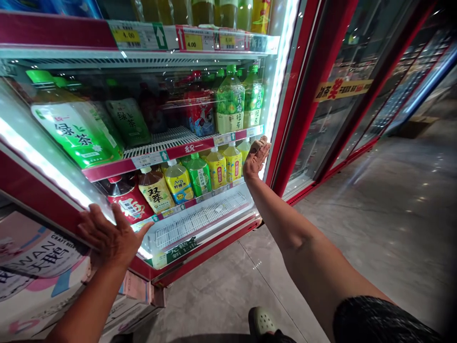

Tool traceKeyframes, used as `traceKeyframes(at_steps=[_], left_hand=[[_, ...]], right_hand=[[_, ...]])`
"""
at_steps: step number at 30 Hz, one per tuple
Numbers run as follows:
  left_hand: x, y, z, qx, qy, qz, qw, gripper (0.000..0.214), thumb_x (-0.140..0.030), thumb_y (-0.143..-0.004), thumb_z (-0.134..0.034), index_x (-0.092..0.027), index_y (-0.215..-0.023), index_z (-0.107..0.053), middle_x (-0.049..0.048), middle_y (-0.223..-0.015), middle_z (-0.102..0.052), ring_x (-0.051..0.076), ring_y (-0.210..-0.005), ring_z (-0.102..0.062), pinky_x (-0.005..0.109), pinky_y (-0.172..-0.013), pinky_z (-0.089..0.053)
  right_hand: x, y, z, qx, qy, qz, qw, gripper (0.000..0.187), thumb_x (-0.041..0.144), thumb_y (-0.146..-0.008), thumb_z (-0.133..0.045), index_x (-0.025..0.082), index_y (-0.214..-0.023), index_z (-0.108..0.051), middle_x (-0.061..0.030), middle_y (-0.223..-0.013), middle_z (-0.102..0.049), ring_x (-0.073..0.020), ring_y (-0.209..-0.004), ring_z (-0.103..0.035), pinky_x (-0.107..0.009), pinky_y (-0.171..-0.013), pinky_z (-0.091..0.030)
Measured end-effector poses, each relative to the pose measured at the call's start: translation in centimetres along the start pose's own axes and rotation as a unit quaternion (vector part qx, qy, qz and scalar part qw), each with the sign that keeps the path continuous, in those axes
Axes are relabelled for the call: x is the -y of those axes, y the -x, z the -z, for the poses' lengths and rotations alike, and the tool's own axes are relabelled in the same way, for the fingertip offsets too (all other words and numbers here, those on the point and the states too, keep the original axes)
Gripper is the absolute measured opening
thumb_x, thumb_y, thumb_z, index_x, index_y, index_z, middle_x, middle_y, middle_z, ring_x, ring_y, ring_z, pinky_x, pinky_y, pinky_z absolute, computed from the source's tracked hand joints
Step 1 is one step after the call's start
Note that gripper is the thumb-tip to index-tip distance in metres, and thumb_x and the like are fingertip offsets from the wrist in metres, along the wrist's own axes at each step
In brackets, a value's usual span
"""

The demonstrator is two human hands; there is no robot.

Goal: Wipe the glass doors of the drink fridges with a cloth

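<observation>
My left hand point(110, 236) is open with its fingers spread, at the lower left frame of a red-framed drinks fridge point(210, 264); whether it touches the frame I cannot tell. On the right side of the fridge front, my right hand point(256, 159) is pressed toward the glass with its fingers around a small crumpled beige cloth point(263, 141). Behind the glass, green tea bottles point(76, 126) and plum green tea bottles point(230, 100) stand on the middle shelf. Below them is a row of juice bottles point(180, 181) with yellow, green and red labels.
Printed cartons point(43, 267) are stacked against the fridge's lower left. More red-framed glass doors point(332, 109) run along the right, beside a grey tiled floor point(374, 228). A shoe point(262, 321) shows at the bottom, and a cardboard box point(416, 126) lies far right.
</observation>
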State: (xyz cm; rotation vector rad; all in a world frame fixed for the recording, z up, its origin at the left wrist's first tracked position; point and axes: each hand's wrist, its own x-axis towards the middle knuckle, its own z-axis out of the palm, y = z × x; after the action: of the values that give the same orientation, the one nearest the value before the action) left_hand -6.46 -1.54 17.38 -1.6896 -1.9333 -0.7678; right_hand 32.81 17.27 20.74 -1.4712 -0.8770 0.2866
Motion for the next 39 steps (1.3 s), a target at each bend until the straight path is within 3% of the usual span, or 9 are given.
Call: traceKeyframes(at_steps=[3, 9, 14, 17, 21, 27, 32, 39], left_hand=[[-2.9, -1.5, -0.3, -0.008, 0.031, -0.082, 0.996, 0.103, -0.057, -0.084, -0.072, -0.018, -0.165, -0.022, 0.0246, -0.172, 0.016, 0.047, -0.158, 0.019, 0.075, -0.122, 0.000], [-10.7, -5.5, -1.0, 0.000, 0.059, -0.225, 0.973, 0.089, -0.044, -0.086, -0.075, -0.032, -0.163, -0.032, 0.0160, -0.176, 0.003, 0.043, -0.160, 0.015, 0.075, -0.122, 0.008], [-14.6, -7.9, -1.8, 0.013, 0.078, -0.257, 0.963, 0.095, -0.036, -0.083, -0.080, -0.034, -0.164, -0.030, 0.0143, -0.176, -0.005, 0.040, -0.160, 0.014, 0.075, -0.120, 0.015], [-16.2, -8.6, -2.3, 0.023, 0.082, -0.251, 0.964, 0.097, -0.036, -0.081, -0.082, -0.035, -0.163, -0.030, 0.0146, -0.175, -0.007, 0.040, -0.160, 0.013, 0.076, -0.117, 0.018], [-17.3, -8.9, -2.7, 0.039, 0.084, -0.238, 0.967, 0.100, -0.039, -0.081, -0.082, -0.039, -0.164, -0.026, 0.0123, -0.176, 0.002, 0.042, -0.158, 0.017, 0.079, -0.115, 0.018], [-17.3, -8.8, -3.0, 0.048, 0.074, -0.229, 0.969, 0.098, -0.043, -0.085, -0.079, -0.043, -0.164, -0.021, 0.0091, -0.174, 0.011, 0.040, -0.154, 0.026, 0.078, -0.115, 0.018], [-17.3, -8.7, -2.8, 0.057, 0.070, -0.232, 0.968, 0.096, -0.043, -0.087, -0.076, -0.041, -0.164, -0.019, 0.0094, -0.174, 0.013, 0.039, -0.154, 0.027, 0.079, -0.115, 0.018], [-17.4, -8.7, -2.8, 0.062, 0.078, -0.229, 0.968, 0.100, -0.041, -0.086, -0.076, -0.043, -0.164, -0.014, 0.0067, -0.174, 0.016, 0.040, -0.155, 0.026, 0.080, -0.114, 0.017]], right_hand=[[-0.4, -0.7, 0.6, 0.010, 0.000, 0.002, 1.000, 0.069, 0.039, -0.103, -0.026, 0.027, -0.169, -0.006, -0.0062, -0.178, -0.005, -0.0253, -0.164, -0.001, -0.071, -0.126, -0.005], [-1.1, -1.6, 1.0, 0.002, 0.001, -0.023, 1.000, 0.069, 0.038, -0.103, -0.027, 0.024, -0.169, -0.009, -0.0092, -0.178, -0.006, -0.0267, -0.164, -0.002, -0.072, -0.124, -0.011], [-1.3, -2.8, 1.3, 0.006, -0.001, 0.018, 1.000, 0.068, 0.035, -0.103, -0.025, 0.026, -0.169, -0.010, -0.0048, -0.178, -0.004, -0.0242, -0.164, 0.000, -0.070, -0.126, -0.009], [-2.0, -2.9, 1.7, 0.011, -0.006, -0.006, 1.000, 0.071, 0.035, -0.102, -0.028, 0.024, -0.169, -0.007, -0.0054, -0.178, -0.003, -0.0252, -0.164, 0.000, -0.068, -0.127, -0.006], [-2.0, -4.1, 1.9, 0.004, -0.009, -0.031, 0.999, 0.074, 0.037, -0.103, -0.027, 0.014, -0.169, -0.001, -0.0109, -0.177, 0.001, -0.0237, -0.164, 0.003, -0.061, -0.129, -0.005], [-0.8, -6.9, 2.2, -0.002, -0.019, 0.001, 1.000, 0.069, 0.033, -0.104, -0.021, 0.016, -0.169, -0.005, -0.0054, -0.178, -0.001, -0.0148, -0.164, 0.003, -0.049, -0.132, -0.001], [-1.0, -7.7, 2.8, -0.007, -0.016, -0.017, 1.000, 0.073, 0.033, -0.102, -0.026, 0.007, -0.167, -0.003, -0.0141, -0.177, 0.003, -0.0166, -0.164, 0.005, -0.048, -0.132, 0.000], [0.2, -9.1, 3.2, -0.010, -0.005, 0.058, 0.998, 0.066, 0.029, -0.104, -0.022, 0.015, -0.168, -0.011, -0.0058, -0.178, -0.004, -0.0103, -0.163, 0.003, -0.041, -0.132, 0.002]])
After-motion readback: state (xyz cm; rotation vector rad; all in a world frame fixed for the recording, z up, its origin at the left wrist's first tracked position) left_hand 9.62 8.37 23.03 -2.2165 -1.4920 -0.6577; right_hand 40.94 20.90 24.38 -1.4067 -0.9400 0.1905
